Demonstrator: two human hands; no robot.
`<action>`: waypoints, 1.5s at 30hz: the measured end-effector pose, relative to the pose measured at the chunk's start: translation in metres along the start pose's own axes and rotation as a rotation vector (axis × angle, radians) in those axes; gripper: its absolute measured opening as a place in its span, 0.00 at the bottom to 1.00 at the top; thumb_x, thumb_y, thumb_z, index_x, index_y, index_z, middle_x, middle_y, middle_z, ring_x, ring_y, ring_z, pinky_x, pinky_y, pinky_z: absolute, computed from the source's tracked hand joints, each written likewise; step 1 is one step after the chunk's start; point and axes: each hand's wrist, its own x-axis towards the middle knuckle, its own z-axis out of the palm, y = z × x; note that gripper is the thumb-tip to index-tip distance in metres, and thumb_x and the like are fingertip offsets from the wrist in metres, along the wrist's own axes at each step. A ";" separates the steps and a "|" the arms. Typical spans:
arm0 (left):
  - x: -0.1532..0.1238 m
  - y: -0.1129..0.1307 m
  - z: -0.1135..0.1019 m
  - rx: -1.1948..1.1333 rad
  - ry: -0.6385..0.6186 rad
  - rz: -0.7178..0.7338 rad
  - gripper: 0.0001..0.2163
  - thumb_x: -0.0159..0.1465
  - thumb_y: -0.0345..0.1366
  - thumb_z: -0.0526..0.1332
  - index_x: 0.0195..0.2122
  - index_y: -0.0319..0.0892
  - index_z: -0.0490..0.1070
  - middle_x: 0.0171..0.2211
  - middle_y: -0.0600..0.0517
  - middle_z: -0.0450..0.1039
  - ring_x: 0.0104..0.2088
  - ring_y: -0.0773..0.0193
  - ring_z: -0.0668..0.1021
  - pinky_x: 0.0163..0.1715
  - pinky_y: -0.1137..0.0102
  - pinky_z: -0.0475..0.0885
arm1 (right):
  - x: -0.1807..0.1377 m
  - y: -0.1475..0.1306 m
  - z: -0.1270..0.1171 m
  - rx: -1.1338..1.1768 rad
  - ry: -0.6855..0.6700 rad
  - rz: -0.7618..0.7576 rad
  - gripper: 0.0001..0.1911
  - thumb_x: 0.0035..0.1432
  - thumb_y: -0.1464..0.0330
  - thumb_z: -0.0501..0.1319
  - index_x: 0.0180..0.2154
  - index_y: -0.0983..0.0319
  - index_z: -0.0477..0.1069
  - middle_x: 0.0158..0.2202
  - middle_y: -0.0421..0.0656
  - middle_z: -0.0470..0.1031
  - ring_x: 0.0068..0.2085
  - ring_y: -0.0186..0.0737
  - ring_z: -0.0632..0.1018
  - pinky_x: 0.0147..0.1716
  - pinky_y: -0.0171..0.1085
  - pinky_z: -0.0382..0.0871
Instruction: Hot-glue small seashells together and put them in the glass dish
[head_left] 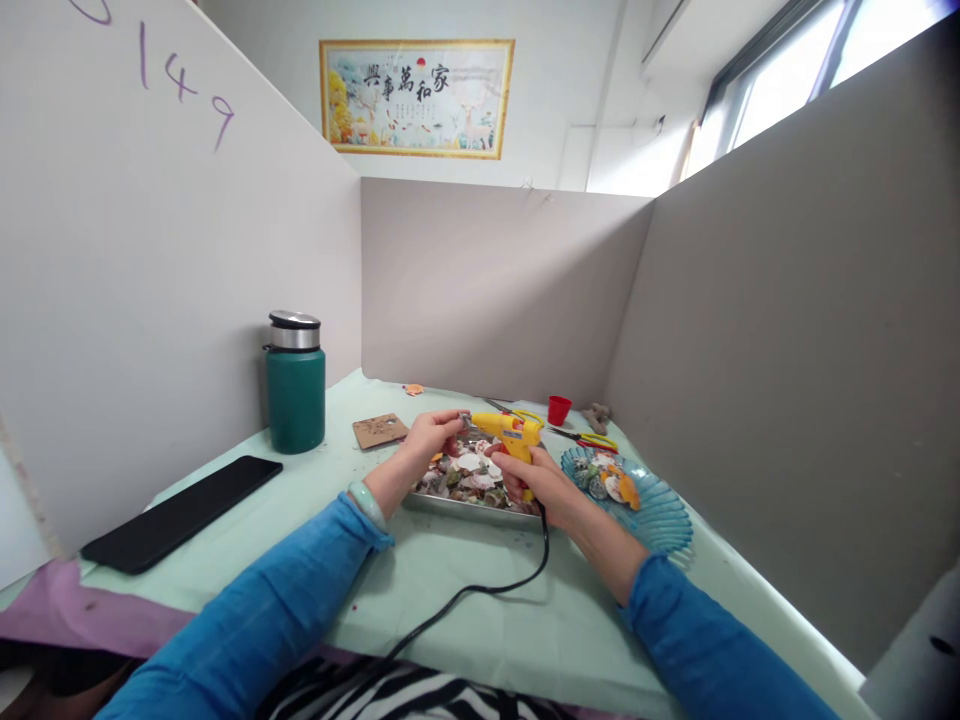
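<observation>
Nearest to us, at the lower edge, is a black-and-white striped cloth (435,697), with the left sleeve (255,615) and right sleeve (720,645) reaching forward on either side of it.

We judge the step in hand to be bringing the glue gun (514,430) and the small grey piece (465,421) together. Both are raised above the near-centre of the metal tray (480,508), which is filled with shells (472,467). For a clean result, we should steady the piece first, align the nozzle with the chosen spot, and squeeze the trigger lightly. We should hold our fingertips behind the tip, as it may be hot, and leave slack in the black cable (487,588), which runs toward us.

Pose: the left hand (429,442) comes in from the left, wrist raised, its thumb and fingers drawn into a narrow pinch on the piece. The right hand (541,482) comes in from the right, fingers wrapped around the gun's grip, nozzle pointing left at the pinch. We cannot tell whether the trigger is pressed, or whether the nozzle touches the piece.
</observation>
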 end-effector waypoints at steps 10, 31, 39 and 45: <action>0.003 -0.001 -0.001 -0.067 0.021 -0.010 0.12 0.54 0.36 0.62 0.38 0.35 0.73 0.25 0.51 0.70 0.17 0.73 0.68 0.17 0.75 0.65 | 0.000 0.002 -0.001 -0.003 -0.011 0.011 0.19 0.49 0.56 0.64 0.38 0.63 0.68 0.14 0.31 0.57 0.17 0.28 0.59 0.17 0.30 0.53; -0.002 0.002 0.002 -0.049 -0.027 -0.043 0.14 0.53 0.33 0.62 0.41 0.35 0.75 0.25 0.51 0.71 0.18 0.74 0.67 0.19 0.75 0.63 | 0.001 0.004 -0.002 0.001 -0.009 0.000 0.18 0.49 0.57 0.64 0.38 0.63 0.68 0.15 0.31 0.57 0.16 0.27 0.59 0.16 0.30 0.53; -0.002 0.003 0.002 -0.014 -0.009 -0.031 0.15 0.53 0.32 0.61 0.42 0.34 0.75 0.26 0.51 0.71 0.17 0.74 0.68 0.17 0.75 0.62 | 0.000 0.002 -0.001 0.004 -0.013 -0.011 0.19 0.50 0.58 0.63 0.39 0.64 0.68 0.15 0.32 0.57 0.17 0.27 0.59 0.17 0.30 0.53; 0.002 -0.002 -0.001 -0.052 0.026 0.007 0.15 0.53 0.36 0.62 0.40 0.34 0.74 0.24 0.52 0.70 0.17 0.73 0.68 0.17 0.75 0.63 | 0.002 0.005 -0.003 -0.013 -0.017 -0.008 0.19 0.51 0.57 0.63 0.39 0.63 0.68 0.15 0.31 0.57 0.17 0.27 0.58 0.17 0.30 0.53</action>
